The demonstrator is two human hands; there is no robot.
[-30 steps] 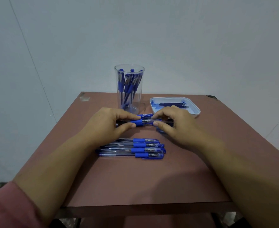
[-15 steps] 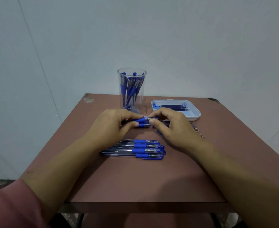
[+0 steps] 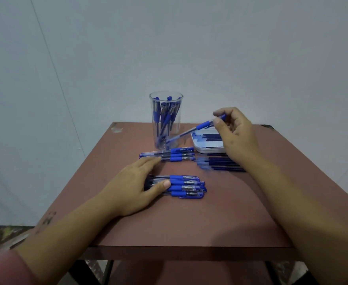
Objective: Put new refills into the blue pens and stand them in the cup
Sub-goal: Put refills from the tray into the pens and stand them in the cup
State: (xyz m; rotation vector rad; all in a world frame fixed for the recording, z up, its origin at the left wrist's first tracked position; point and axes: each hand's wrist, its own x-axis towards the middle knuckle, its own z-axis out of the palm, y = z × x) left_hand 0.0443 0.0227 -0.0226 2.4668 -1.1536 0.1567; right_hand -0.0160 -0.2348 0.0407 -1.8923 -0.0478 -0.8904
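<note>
Blue-gripped clear plastic pen [image 3: 204,125] is being pinched at its rear end by the right hand [image 3: 236,132], long axis slanting down-left, tip beside the tall clear cup [image 3: 152,105]; the left hand [image 3: 136,188] is being rested flat, fingers relaxed, on the near row of pens [image 3: 189,186].

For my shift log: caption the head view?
Right hand holds a blue pen near the cup; left hand rests on nearer pens.

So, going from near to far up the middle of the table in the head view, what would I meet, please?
The near bundle of pens, touched by the left hand, the second row of pens, the clear cup holding pens.
</note>
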